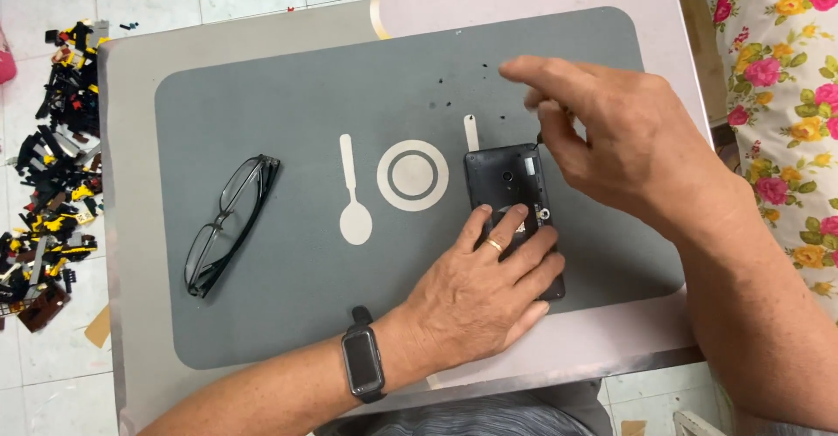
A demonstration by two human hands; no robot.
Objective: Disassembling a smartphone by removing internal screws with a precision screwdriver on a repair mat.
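On grey mat [288, 314] | left hand [476, 292] fingers flat on phone [506, 178] | right hand [611, 135] pinching, perhaps a tool | glasses [229, 222] well apart

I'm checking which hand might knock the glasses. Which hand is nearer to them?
Left. The left hand rests on the black phone, to the right of the glasses with bare mat between. The right hand hovers farther right, above the phone's top edge.
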